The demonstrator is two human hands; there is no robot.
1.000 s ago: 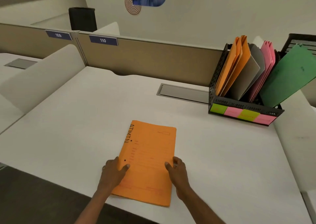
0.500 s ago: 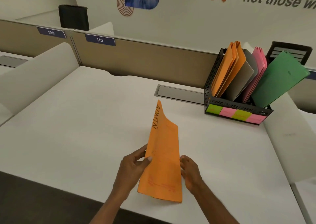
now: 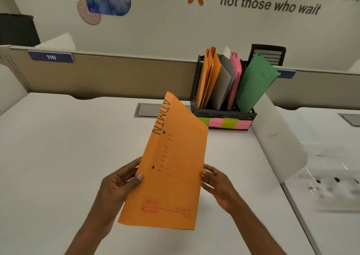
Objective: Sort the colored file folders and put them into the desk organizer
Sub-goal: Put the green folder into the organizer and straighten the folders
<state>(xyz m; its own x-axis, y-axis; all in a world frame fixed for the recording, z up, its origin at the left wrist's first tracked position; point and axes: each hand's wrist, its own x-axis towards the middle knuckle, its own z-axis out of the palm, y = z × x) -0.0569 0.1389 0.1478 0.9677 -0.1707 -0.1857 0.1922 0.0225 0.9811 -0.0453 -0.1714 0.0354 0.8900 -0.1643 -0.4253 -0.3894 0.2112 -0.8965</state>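
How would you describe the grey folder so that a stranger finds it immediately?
Look at the black mesh desk organizer standing against the partition at the back of the white desk. The grey folder stands inside it, between orange folders and pink folders; it is the only grey one.

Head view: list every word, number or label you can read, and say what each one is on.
"ADMIN": handwritten along the edge of the orange folder held by the left hand and right hand.
"110": blue tag on the partition.
"The future belongs to th…" (cut off) and "not those who wait": wall lettering.
Red print on the folder: too blurred to read.
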